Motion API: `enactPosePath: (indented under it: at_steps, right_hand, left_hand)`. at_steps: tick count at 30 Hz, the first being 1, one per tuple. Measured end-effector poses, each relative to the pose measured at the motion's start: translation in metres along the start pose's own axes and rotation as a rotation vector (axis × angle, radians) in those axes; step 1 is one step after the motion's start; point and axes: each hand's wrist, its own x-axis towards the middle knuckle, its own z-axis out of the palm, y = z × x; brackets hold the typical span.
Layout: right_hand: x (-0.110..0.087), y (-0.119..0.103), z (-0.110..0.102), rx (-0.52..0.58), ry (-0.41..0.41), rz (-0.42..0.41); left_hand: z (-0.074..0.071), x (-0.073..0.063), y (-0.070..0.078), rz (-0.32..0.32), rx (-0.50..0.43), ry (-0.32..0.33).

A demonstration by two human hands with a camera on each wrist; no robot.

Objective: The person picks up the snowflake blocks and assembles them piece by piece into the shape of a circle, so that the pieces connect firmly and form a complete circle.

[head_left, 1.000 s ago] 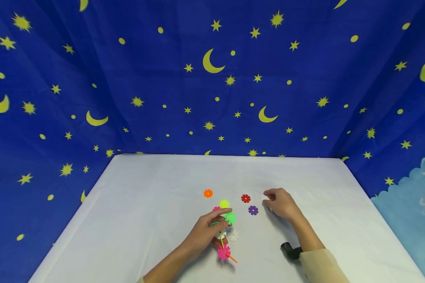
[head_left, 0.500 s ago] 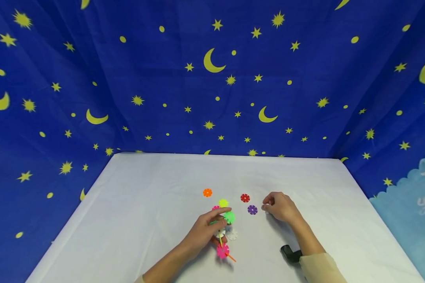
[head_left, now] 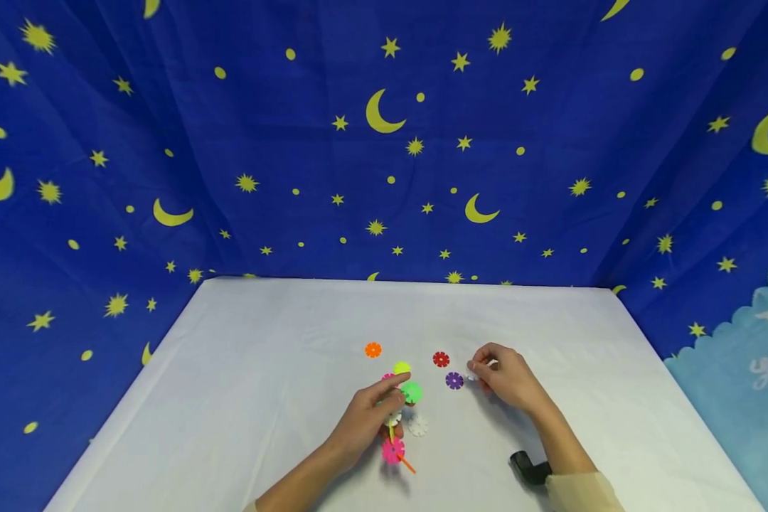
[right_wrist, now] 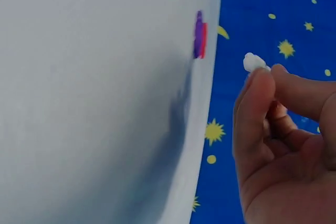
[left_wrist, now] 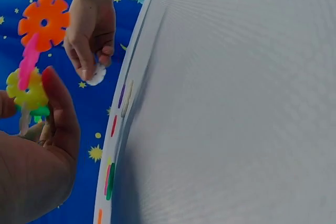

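In the head view my left hand (head_left: 361,424) grips a chain of interlocked notched plastic discs, with a pink disc (head_left: 393,450) and an orange one seen edge-on at its lower end. The left wrist view shows the chain's orange disc (left_wrist: 44,23), pink disc (left_wrist: 29,62) and yellow disc (left_wrist: 26,88), with green and pale pieces partly hidden by the fingers. To the right, my right hand (head_left: 508,377) pinches a white disc (right_wrist: 253,62) between thumb and fingertips, raised off the table. A purple disc (head_left: 454,380) and a red disc (head_left: 441,359) lie just left of it.
Loose discs lie on the white table (head_left: 281,327): orange (head_left: 373,349), yellow (head_left: 402,368) and white (head_left: 418,426), plus others partly behind my left hand. A black angular object (head_left: 528,469) lies by the right forearm. A blue starry curtain (head_left: 422,163) stands behind.
My right hand has picked up the white disc and drawn it slightly left and nearer. The left hand stays nearly still, its chain swinging a little to the left.
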Motion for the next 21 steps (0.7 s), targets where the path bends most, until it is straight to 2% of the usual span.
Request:
enactPosePath:
  at_steps: [7,14,21]
  right_hand:
    - [-0.01,-0.012,0.0,0.125,-0.001,-0.107]
    - [-0.022,-0.029,0.004,0.188,-0.072,-0.146]
    - [-0.025,-0.034,0.018,0.225,-0.142,-0.245]
  left_hand:
    - [0.001,-0.001,0.001,0.02,0.017,0.035]
    - [0.0,0.0,-0.001,0.038,0.051,0.103]
    - [0.0,-0.001,0.002,0.048,0.092,0.131]
